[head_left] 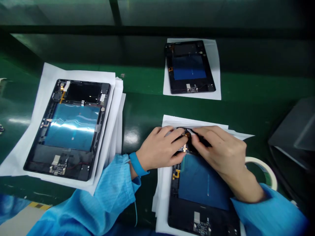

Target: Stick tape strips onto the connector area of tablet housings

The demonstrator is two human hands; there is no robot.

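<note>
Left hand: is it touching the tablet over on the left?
Apart: the head view shows white paper and green table between the left hand and the left tablet.

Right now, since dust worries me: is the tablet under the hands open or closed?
Open: the tablet has its circuit board exposed, nothing covering it.

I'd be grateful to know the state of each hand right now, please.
Left hand: partly curled over the upper end of the near tablet; grip cannot be told.
Right hand: pinch nearly closed at a small white piece; actual hold cannot be told.
</note>
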